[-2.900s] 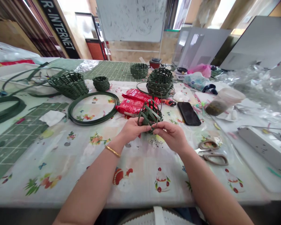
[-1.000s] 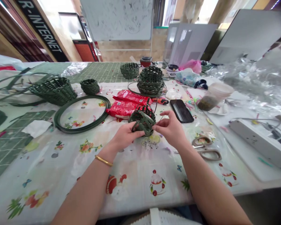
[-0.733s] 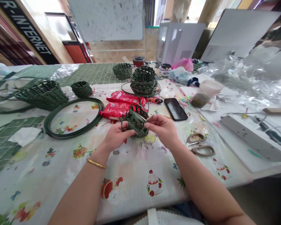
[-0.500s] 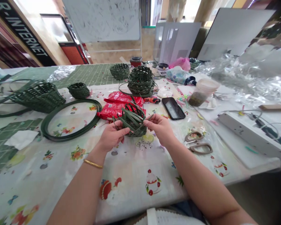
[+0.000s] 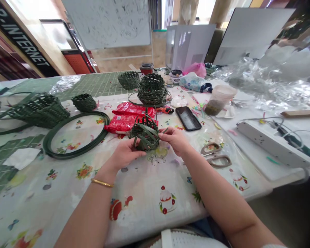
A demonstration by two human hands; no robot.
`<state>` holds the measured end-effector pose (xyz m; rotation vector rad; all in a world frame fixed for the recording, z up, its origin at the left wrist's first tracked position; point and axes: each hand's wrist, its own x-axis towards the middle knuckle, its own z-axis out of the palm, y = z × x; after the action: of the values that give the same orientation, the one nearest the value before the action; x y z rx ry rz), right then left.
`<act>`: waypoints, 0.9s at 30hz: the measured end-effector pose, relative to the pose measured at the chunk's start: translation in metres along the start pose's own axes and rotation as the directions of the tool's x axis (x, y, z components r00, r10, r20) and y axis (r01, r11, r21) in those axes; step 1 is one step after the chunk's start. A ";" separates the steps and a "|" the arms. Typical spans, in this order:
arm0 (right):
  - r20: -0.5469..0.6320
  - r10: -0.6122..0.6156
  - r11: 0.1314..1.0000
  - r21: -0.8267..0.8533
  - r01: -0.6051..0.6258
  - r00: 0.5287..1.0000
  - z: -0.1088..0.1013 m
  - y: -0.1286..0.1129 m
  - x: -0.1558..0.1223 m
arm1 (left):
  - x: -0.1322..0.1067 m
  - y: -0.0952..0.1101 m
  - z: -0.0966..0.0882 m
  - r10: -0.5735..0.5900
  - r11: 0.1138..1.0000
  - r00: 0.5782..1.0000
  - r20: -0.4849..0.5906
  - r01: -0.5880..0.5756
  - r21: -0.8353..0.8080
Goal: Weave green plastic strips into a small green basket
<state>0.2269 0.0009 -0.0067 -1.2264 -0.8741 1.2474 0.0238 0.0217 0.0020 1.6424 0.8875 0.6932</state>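
Note:
A small basket [image 5: 145, 135] of dark green strips, with loose strip ends sticking up, sits on the table in front of me. My left hand [image 5: 126, 151] grips its left lower side, thumb toward me and fingers partly hidden behind the weave. On the right side, my right hand [image 5: 172, 138] pinches a green strip at the basket's edge between thumb and fingertips. Red plastic packets [image 5: 121, 123] lie directly behind the basket. A coil of green strip [image 5: 49, 148] rests to the left of my left hand.
Finished-looking green baskets [image 5: 152, 90] and a small one [image 5: 84, 102] stand farther back; a larger basket [image 5: 42, 109] is at left. To the right lie a phone [image 5: 188, 119], scissors [image 5: 217, 159], a plastic cup [image 5: 219, 100] and a white power strip [image 5: 271, 143]. Patterned cloth covers the table.
The basket has turned and tipped in my hands, its loose strips now lying differently. My left hand has shifted lower on its side. The whole view has moved slightly.

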 end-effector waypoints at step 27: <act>0.141 0.096 0.974 0.192 -0.122 0.985 0.006 0.012 0.001 | -0.004 -0.009 -0.030 0.159 0.962 0.946 -0.284 -0.213 -0.172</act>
<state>0.2188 0.0021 -0.0177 -1.0520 -0.7621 1.4812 -0.0045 0.0356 0.0005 1.4842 0.8256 1.1222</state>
